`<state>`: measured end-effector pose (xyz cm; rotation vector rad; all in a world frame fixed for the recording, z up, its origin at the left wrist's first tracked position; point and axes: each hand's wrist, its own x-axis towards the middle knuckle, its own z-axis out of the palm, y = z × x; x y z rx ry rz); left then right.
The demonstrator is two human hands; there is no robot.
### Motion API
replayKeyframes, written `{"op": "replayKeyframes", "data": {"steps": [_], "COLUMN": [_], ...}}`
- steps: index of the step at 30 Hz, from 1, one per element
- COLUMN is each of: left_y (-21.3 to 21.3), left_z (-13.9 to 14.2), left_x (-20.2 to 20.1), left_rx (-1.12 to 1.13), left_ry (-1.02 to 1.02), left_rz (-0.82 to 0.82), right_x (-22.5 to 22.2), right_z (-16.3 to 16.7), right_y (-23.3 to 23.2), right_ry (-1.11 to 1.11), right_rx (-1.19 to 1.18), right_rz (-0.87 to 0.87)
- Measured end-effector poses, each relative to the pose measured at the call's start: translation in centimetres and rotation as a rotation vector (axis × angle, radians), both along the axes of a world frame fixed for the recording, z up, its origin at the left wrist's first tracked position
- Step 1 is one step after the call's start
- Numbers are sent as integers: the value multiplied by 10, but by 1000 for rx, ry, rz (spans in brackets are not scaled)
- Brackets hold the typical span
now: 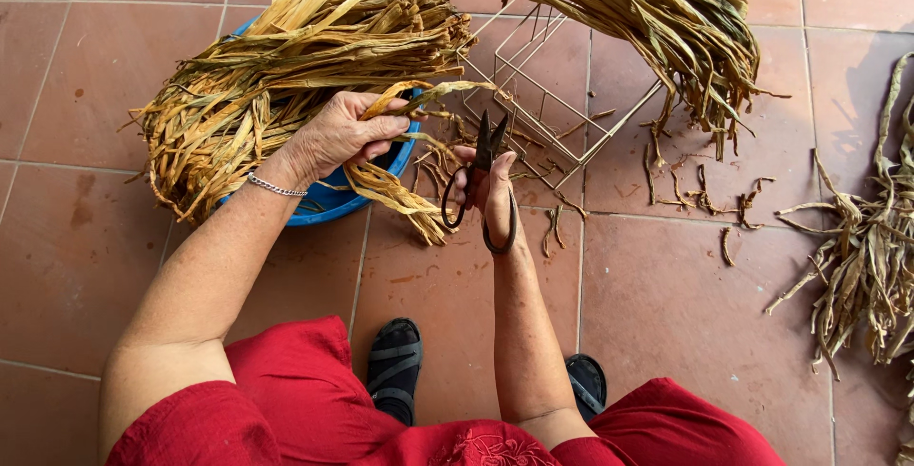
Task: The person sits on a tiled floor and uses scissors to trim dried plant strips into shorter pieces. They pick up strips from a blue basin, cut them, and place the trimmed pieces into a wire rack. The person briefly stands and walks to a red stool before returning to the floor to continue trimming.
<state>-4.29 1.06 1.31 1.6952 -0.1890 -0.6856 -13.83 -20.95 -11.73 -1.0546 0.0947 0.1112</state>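
Observation:
My left hand [335, 135] grips a dried yellow-brown leaf strip [395, 190] that curls out over the rim of a blue basin [333, 201]. The basin holds a big heap of dried leaf strips [276, 66]. My right hand [493, 192] holds a pair of dark metal scissors [484, 157] by their large loop handles, blades pointing up and nearly together, just right of the held strip. A silver bracelet [274, 186] sits on my left wrist.
A wire basket [547, 85] lies tilted on the red floor tiles, with a bundle of greener dried leaves [657, 19] across it. Cut stem scraps [705, 195] are scattered nearby. Another pile of scraps [866, 257] lies at the right. My sandalled feet [395, 366] rest below.

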Motion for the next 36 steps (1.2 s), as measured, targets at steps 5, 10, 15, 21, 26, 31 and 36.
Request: {"op": "replayKeyframes", "data": {"steps": [5,10,15,21,26,31,36], "left_y": [3,8,9,14,14,14,18], "left_z": [-6,-14,-17,-12,-6,-10,-17], "left_x": [3,5,8,9,9,7,8], "left_rx": [-11,-2,22,-74,-15,1,50], "left_ry": [30,114,97,60,68,59,132], "left_rz": [-56,-129,-130,-110,-41,-136,-194], "right_x": [3,0,-5,-5,-6,-10,-10], "right_z": [-2,1,2,-1,2,13,20], "right_y": [-7,-11,-7,-14,-7,11,19], "right_ry": [-30,1,12,119,36,5,31], "right_rx": [23,-89,-174,-175,-126,-43,-6], "right_rz": [2,-123,-263,-189,170,297,206]}}
